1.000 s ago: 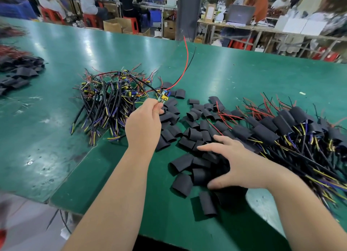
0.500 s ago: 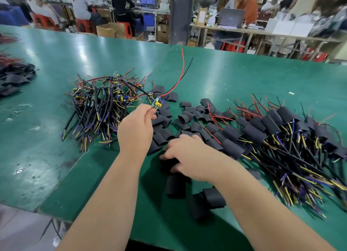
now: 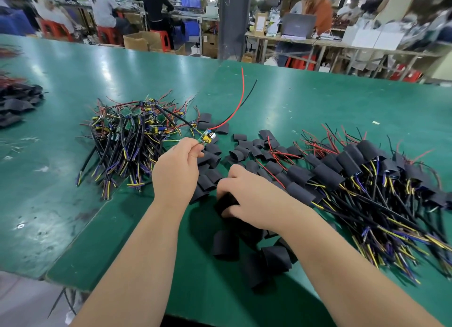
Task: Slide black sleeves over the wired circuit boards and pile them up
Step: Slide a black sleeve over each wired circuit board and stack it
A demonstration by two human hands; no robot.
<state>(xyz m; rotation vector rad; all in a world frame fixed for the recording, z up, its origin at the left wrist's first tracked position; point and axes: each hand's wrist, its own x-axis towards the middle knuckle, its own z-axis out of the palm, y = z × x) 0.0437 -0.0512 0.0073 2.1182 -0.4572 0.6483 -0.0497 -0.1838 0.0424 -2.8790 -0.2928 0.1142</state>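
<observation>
My left hand (image 3: 176, 170) pinches a small wired circuit board (image 3: 206, 139) above the table; its red and black wires (image 3: 241, 99) arc up and away. My right hand (image 3: 247, 197) curls around a black sleeve (image 3: 226, 203) lifted from the loose black sleeves (image 3: 227, 244) scattered in front of me. A tangle of bare wired boards (image 3: 127, 136) lies to the left. A pile of sleeved boards (image 3: 354, 170) with trailing wires spreads on the right.
The green table (image 3: 318, 111) stretches far ahead; its near edge (image 3: 36, 273) steps inward at the lower left. More black sleeves and red wires (image 3: 17, 101) sit at the far left. People work at benches beyond the table.
My right hand moved left from the loose sleeves near the front and closed around one sleeve, raising it toward the left hand. The left hand kept holding the board.
</observation>
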